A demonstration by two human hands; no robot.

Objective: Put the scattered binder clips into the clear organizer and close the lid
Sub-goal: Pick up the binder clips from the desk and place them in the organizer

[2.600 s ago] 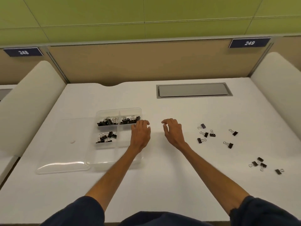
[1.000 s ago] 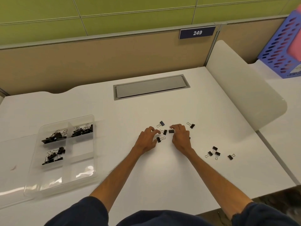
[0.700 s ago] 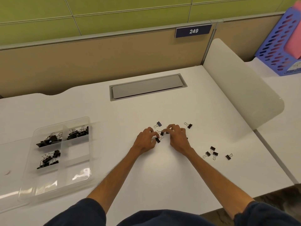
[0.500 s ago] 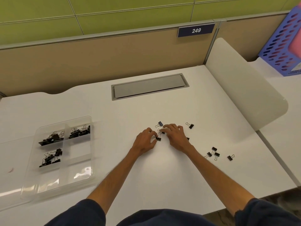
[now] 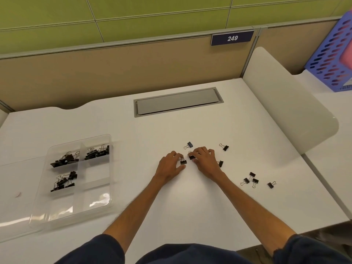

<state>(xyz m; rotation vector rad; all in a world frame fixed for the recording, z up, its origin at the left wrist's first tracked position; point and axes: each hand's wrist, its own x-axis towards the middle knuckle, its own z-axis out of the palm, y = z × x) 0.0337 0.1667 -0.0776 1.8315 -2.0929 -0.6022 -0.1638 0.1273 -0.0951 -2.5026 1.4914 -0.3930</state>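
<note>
- left hand [image 5: 169,165] low on the desk [image 5: 190,206], thumb and forefinger pinched on the left-hand clip [image 5: 183,162].
- right hand [image 5: 206,161] just beside it, fingers curled over the right-hand clip [image 5: 192,157]; thumb hidden, so grip or mere touch impossible to tell.
- hands close together but not touching, well apart from the clear organizer [image 5: 95,180] at the left of the desk.
- organizer open, lid [image 5: 13,223] flat on the desk on its left side; black clips already in three compartments.
- loose on the desk: blue-tinted clip [image 5: 189,144] just beyond the fingertips, far clip [image 5: 224,147] to the right, half-hidden clip [image 5: 220,163] behind the right hand, cluster of three clips [image 5: 250,179] and lone clip [image 5: 271,184] nearer the right edge.
- judged step: gathering of loose clips; nine seen outside the organizer, lid closing not yet begun.
- risk: small clips liable to swing or slip out during the long carry across to the organizer; cause, a shallow fingertip pinch.
- risk: neighbouring clips knocked away or flicked further off; cause, two sets of fingertips crowded at one small spot.
- risk: cluster and lone clip swept toward the desk edge; cause, the right forearm [image 5: 247,202] passing close beside them.
- risk: lid blocked from shutting; cause, wire loops standing proud of a heaped compartment.
</note>
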